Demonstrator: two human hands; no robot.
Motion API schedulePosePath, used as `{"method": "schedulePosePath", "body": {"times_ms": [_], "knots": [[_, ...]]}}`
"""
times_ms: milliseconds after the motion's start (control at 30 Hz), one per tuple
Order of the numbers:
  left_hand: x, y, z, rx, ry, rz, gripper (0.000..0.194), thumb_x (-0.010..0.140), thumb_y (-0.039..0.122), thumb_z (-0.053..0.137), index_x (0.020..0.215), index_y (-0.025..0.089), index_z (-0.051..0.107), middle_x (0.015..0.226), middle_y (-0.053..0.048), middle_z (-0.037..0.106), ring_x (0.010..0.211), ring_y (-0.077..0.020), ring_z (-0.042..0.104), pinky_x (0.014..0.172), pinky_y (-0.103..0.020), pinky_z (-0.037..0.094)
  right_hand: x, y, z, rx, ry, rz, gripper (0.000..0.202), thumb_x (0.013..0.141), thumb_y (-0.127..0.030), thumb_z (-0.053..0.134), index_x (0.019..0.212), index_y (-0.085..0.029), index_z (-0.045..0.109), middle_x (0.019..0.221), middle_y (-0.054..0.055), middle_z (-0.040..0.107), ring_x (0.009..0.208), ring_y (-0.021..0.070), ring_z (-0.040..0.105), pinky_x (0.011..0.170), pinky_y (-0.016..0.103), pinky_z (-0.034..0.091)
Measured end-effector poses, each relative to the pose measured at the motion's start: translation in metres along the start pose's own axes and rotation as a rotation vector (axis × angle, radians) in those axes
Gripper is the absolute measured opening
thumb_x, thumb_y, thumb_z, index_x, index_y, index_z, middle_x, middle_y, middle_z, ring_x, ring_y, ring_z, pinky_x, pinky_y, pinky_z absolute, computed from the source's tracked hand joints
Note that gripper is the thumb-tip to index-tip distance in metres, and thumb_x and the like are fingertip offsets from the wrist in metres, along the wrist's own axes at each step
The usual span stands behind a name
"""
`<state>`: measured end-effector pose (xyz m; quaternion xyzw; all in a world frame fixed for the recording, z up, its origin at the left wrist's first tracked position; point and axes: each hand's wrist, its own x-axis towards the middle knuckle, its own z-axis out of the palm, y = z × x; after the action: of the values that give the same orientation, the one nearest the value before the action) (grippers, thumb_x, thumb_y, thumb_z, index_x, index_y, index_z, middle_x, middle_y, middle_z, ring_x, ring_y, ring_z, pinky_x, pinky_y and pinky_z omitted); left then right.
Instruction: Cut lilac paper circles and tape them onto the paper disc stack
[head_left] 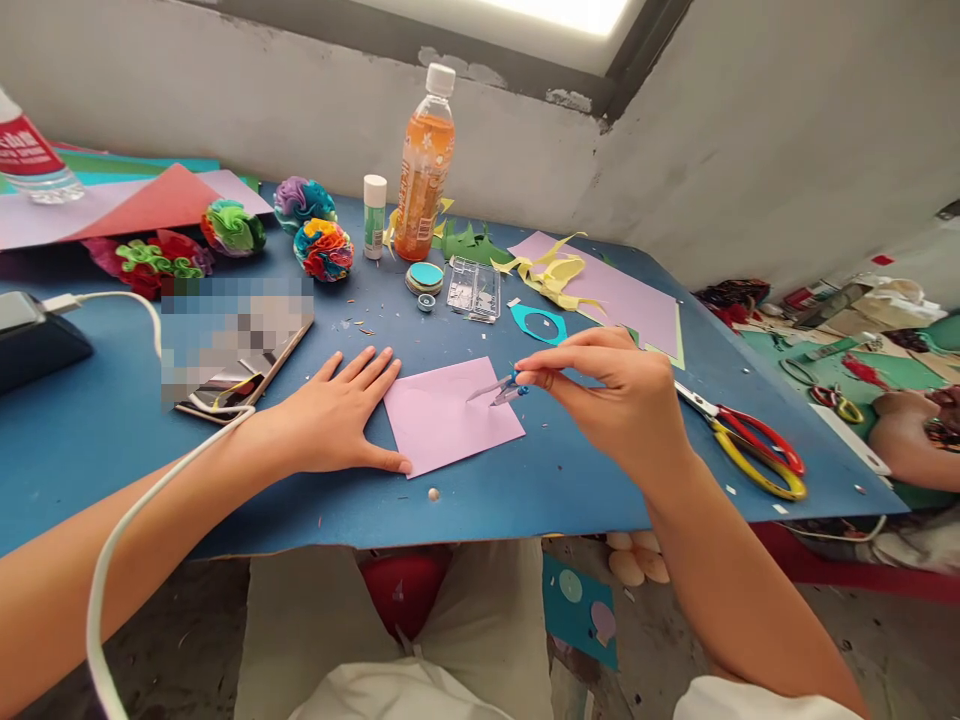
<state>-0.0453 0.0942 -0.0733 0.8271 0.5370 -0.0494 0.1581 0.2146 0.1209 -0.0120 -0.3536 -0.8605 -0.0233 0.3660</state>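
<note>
the left hand (341,420) lies flat, its fingers spread wide, with the thumb on the near left corner of the pink card (442,400) on the blue tabletop (480,515). the fingers of the right hand (611,390) are narrow, pinching the top of a blue compass (513,385) — its legs reach down over the card's right part. a white cable (124,520) crosses the left forearm and leads to the phone (251,345) just beyond it. beyond the card are a teal cutout (538,324), a clear case (474,289) and a round stack (425,278); farther back, a glue stick (374,217) and an orange drink bottle (426,165) stand upright. yellow paper strips (551,272) lie partly over a lilac sheet (630,300). scissors (750,445) rest right of the right hand — blades toward its wrist.
</note>
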Motion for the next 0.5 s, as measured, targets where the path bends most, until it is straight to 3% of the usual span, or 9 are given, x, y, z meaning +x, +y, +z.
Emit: {"method": "schedulePosePath", "body": {"times_ms": [200,500], "knots": [[0.001,0.000,0.001,0.005,-0.006,-0.003,0.116,0.062,0.089,0.031,0.147,0.017,0.000,0.155,-0.006,-0.006,0.145,-0.0292,-0.003,0.116,-0.049,0.003,0.004,-0.015,0.002,-0.074,-0.027,-0.081,0.004,0.076,-0.025,0.072,0.074,-0.022,0.072,0.061,-0.002,0.068,0.062,0.0145,0.060,0.071,0.032,0.047],[-0.001,0.001,0.000,0.008,0.003,0.006,0.116,0.062,0.089,0.030,0.147,0.015,0.002,0.155,-0.007,-0.004,0.145,-0.0299,-0.001,0.115,-0.049,0.004,0.021,-0.014,0.021,-0.146,0.038,0.100,0.027,0.068,-0.048,0.075,0.058,-0.024,0.067,0.054,-0.001,0.062,0.062,0.0183,0.058,0.072,0.035,0.044]]}}
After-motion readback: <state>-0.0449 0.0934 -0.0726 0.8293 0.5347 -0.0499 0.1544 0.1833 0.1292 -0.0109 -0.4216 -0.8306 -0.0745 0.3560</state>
